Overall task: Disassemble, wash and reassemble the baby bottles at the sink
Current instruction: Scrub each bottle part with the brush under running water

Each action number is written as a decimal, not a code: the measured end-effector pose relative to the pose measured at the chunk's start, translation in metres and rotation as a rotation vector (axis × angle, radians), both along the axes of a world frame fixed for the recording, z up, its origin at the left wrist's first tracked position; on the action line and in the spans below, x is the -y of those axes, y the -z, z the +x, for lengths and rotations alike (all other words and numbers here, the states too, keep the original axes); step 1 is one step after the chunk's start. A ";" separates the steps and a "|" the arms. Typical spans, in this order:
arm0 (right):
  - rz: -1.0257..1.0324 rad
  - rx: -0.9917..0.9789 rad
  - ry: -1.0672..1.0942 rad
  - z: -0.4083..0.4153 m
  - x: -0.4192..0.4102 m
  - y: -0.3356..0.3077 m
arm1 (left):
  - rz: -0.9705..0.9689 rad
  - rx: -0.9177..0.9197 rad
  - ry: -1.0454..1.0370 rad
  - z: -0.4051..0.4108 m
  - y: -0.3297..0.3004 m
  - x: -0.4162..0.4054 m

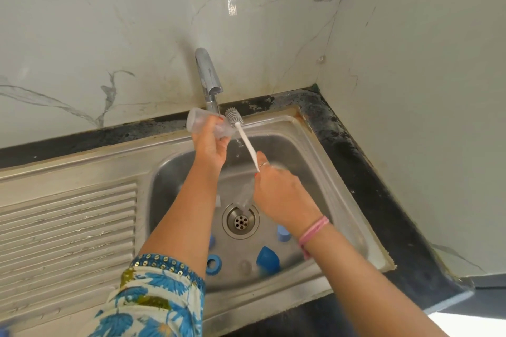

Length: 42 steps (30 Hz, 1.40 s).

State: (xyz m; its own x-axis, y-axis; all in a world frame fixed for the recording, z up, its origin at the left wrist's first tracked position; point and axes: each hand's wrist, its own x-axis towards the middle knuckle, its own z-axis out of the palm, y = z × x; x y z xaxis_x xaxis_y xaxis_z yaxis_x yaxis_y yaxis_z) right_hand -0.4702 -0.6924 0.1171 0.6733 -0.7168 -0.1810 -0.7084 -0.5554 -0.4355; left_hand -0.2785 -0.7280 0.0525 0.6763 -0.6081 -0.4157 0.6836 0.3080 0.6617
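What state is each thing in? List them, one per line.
Bottle body: cap off, on its side, gripped by left hand.
Brush: outside bottle, held by right hand.
Tap: running.
Blue ring: detached, lying in sink.
Blue cap: detached, in sink.

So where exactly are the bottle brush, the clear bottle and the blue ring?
bottle brush (233,117): head view, on its grey bristle head.
clear bottle (195,121): head view, on the body, left of the fingers.
blue ring (213,264): head view, on its rim, in the sink.
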 end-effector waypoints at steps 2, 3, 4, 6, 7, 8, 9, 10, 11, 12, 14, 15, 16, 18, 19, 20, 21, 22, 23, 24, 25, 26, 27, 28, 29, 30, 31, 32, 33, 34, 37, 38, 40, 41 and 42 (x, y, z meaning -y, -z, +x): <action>0.072 -0.034 0.027 0.006 0.020 -0.005 | -0.012 0.047 0.110 -0.007 0.000 -0.004; 0.103 -0.025 0.020 0.008 0.027 -0.007 | -0.012 0.065 0.135 -0.008 0.001 -0.004; 0.126 -0.006 0.007 0.010 0.032 -0.009 | -0.010 0.075 0.132 -0.007 0.000 -0.003; 0.124 -0.006 -0.019 0.010 0.032 -0.011 | -0.011 0.050 0.073 -0.005 -0.002 -0.001; 0.089 -0.035 -0.026 0.010 0.027 -0.010 | -0.008 0.039 0.048 -0.003 -0.001 0.001; 0.031 -0.070 -0.031 0.008 0.021 -0.009 | 0.003 0.035 0.035 -0.002 -0.001 0.003; -0.028 -0.094 -0.042 0.006 0.013 -0.009 | 0.021 0.033 0.026 -0.002 -0.001 0.005; -0.081 -0.104 -0.062 0.004 0.007 -0.008 | 0.040 0.033 0.011 -0.004 -0.002 0.007; -0.118 -0.097 -0.079 0.001 0.002 -0.006 | 0.057 0.025 -0.016 -0.005 -0.003 0.010; -0.130 -0.092 -0.092 -0.001 -0.004 -0.006 | 0.069 -0.002 -0.049 -0.004 -0.002 0.012; -0.217 -0.109 -0.162 -0.009 -0.017 -0.002 | 0.074 -0.075 -0.091 0.000 -0.001 0.012; -0.338 -0.142 -0.208 -0.015 -0.023 0.007 | 0.069 -0.094 -0.087 0.002 -0.001 0.011; -0.404 -0.202 -0.221 -0.022 -0.030 0.011 | 0.063 -0.090 -0.070 0.004 -0.001 0.009; -0.376 -0.200 -0.170 -0.030 -0.040 0.014 | 0.075 -0.076 -0.023 0.005 -0.001 0.007; -0.339 -0.191 -0.168 -0.034 -0.039 0.015 | 0.090 -0.086 -0.002 0.005 -0.001 0.006; -0.298 -0.167 -0.151 -0.039 -0.035 0.014 | 0.106 -0.108 0.014 0.004 -0.001 0.006; -0.181 -0.150 -0.137 -0.043 -0.030 0.010 | 0.117 -0.136 0.031 0.002 -0.001 0.006; -0.050 -0.119 -0.098 -0.045 -0.024 0.004 | 0.128 -0.159 0.050 0.001 -0.001 0.006; 0.048 -0.088 -0.063 -0.048 -0.019 -0.001 | 0.135 -0.178 0.067 0.000 -0.002 0.006; 0.112 -0.033 -0.025 -0.050 -0.016 -0.005 | 0.133 -0.203 0.078 0.000 -0.001 0.006; 0.162 0.023 -0.006 -0.053 -0.014 -0.008 | 0.120 -0.235 0.081 0.002 -0.001 0.006; 0.210 0.057 0.013 -0.055 -0.012 -0.012 | 0.095 -0.282 0.068 0.005 0.000 0.006; 0.238 0.084 0.023 -0.056 -0.010 -0.013 | 0.053 -0.352 0.034 0.009 0.001 0.005; 0.247 0.086 0.029 -0.058 -0.007 -0.011 | -0.001 -0.465 -0.021 0.013 0.001 0.003; 0.239 0.087 0.043 -0.060 -0.002 -0.009 | -0.050 -0.565 -0.057 0.015 0.002 0.002; 0.227 0.079 0.063 -0.061 0.004 -0.006 | -0.096 -0.644 -0.060 0.017 0.001 0.000; 0.218 0.074 0.083 -0.062 0.009 -0.002 | -0.126 -0.699 -0.043 0.018 0.000 -0.002; 0.218 0.064 0.095 -0.063 0.012 0.001 | -0.156 -0.741 -0.021 0.018 -0.001 -0.003; 0.229 0.060 0.097 -0.064 0.014 0.003 | -0.181 -0.777 -0.002 0.018 -0.001 -0.004; 0.239 0.058 0.096 -0.065 0.015 0.006 | -0.207 -0.813 0.017 0.018 -0.002 -0.004; 0.264 0.068 0.108 -0.066 0.017 0.008 | -0.300 -0.905 0.100 0.016 -0.005 -0.005; 0.271 0.067 0.118 -0.066 0.018 0.009 | -0.326 -0.926 0.123 0.014 -0.006 -0.006; 0.272 0.063 0.116 -0.066 0.019 0.010 | -0.330 -0.932 0.126 0.011 -0.007 -0.007; 0.268 0.063 0.107 -0.066 0.020 0.011 | -0.326 -0.923 0.121 0.010 -0.008 -0.009; 0.265 0.065 0.101 -0.066 0.020 0.012 | -0.324 -0.911 0.122 0.010 -0.008 -0.010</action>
State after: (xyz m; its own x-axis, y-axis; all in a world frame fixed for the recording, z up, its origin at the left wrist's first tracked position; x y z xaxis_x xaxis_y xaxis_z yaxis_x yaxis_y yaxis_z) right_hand -0.5360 -0.7129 0.1054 0.6170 -0.7144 -0.3299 -0.7203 -0.3439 -0.6024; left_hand -0.2684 -0.7184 0.0604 0.1029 -0.8295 -0.5490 0.9308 0.2750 -0.2409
